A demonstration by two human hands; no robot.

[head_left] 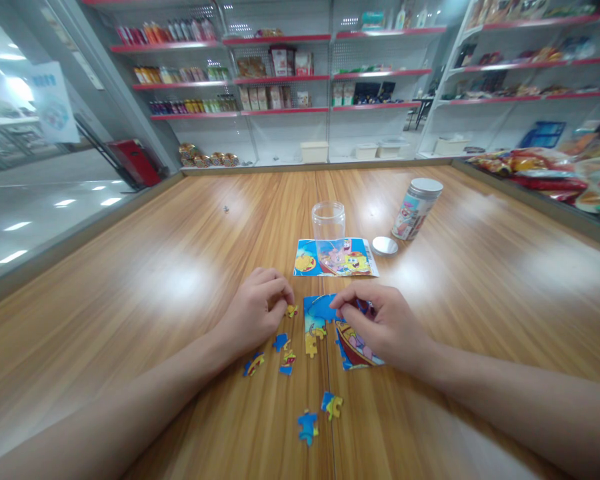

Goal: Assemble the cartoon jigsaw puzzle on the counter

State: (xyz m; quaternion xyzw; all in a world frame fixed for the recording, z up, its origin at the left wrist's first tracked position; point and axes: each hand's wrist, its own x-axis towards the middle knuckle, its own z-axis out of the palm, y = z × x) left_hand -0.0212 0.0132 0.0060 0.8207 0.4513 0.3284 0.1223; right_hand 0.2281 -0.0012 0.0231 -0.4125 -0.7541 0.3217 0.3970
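Observation:
My left hand (260, 303) has its fingers curled, with a small yellow jigsaw piece (292, 311) at the tips of thumb and forefinger. Thumb and forefinger of my right hand (380, 320) are pinched together over the partly joined jigsaw puzzle (320, 309); anything between them is hidden. That hand covers the puzzle's right side, where a red boat shows. Below my left hand lie several loose pieces, among them a blue one (280, 342) and a blue-and-brown one (253, 365). Closer to me are a blue piece (308, 427) and a blue-and-yellow piece (332, 405).
Behind the puzzle lies a cartoon picture sheet (305, 259), with a clear plastic jar (329, 217) standing at it. To the right are a silver lid (385, 246) and a lidded printed can (417, 210). Stocked shelves (280, 78) line the back; snack bags (545, 170) lie far right.

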